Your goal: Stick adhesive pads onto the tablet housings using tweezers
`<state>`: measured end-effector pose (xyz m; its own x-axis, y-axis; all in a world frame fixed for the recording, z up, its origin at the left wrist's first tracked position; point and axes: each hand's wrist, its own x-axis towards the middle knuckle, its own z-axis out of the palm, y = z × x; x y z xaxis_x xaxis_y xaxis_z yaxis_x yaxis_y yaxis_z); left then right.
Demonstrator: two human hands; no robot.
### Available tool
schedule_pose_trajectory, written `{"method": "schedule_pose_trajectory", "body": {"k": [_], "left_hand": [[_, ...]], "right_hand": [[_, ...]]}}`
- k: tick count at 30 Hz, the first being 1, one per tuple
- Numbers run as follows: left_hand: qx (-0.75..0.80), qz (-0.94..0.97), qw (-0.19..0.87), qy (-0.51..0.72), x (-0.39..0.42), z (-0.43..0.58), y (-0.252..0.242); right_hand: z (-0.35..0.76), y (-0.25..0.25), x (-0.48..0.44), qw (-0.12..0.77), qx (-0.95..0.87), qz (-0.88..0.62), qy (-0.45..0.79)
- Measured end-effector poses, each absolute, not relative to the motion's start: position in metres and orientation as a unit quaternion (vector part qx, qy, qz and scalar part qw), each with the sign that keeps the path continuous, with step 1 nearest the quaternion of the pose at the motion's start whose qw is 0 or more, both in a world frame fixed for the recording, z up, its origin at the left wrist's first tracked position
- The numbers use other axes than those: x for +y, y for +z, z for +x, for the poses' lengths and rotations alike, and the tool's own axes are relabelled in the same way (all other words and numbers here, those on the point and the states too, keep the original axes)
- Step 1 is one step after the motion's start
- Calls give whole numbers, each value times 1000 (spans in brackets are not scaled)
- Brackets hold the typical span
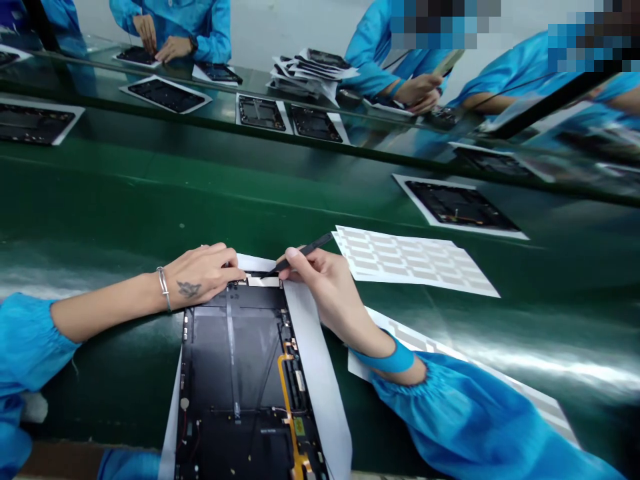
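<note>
Head view: open tablet housing (pixel 250 373), black inside, lies on a white paper sheet (pixel 323 380) on the green counter (pixel 190 193), right in front of the person; its near end runs out of frame. Left hand (pixel 205 270): fingers bent and close together over the housing's far left corner, fingertips by the left end of a white strip (pixel 263 282); can't tell if they pinch anything. Right hand (pixel 333 290): holding a slim black tool (pixel 316 244) between thumb and fingers, tip down at the strip, which sits along the far edge of the housing. Orange flex cable (pixel 283 380) runs down the housing's right side. A sheet of pale labels (pixel 415 260) lies just beyond the right hand; a second label sheet (pixel 550 410) is partly under the right forearm. Further off to the right, another housing (pixel 460 203) on white paper. Across the counter, people in blue sleeves, one with both hands (pixel 173 48) on a dark panel (pixel 136 56); a stack of panels (pixel 313 73) sits between workers.
</note>
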<state>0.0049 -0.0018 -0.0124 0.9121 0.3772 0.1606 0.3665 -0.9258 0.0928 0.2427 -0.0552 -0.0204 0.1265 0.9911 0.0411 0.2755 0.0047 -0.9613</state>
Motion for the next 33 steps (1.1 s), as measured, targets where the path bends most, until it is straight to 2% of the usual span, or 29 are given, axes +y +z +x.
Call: {"method": "schedule_pose_trajectory", "body": {"k": [3, 8, 15, 26, 33], "left_hand": [[191, 977, 24, 88, -2, 5, -13], [191, 977, 23, 92, -3, 5, -13], [193, 976, 35, 95, -3, 4, -13], [194, 977, 33, 87, -3, 6, -11], [190, 978, 16, 84, -2, 6, -12]], "right_hand": [[245, -22, -57, 448, -569, -600, 339], [243, -23, -64, 506, -571, -574, 298], [228, -25, -69, 451, -684, -518, 245], [226, -22, -70, 439, -696, -519, 230], [226, -24, -74, 473, -715, -472, 208]]}}
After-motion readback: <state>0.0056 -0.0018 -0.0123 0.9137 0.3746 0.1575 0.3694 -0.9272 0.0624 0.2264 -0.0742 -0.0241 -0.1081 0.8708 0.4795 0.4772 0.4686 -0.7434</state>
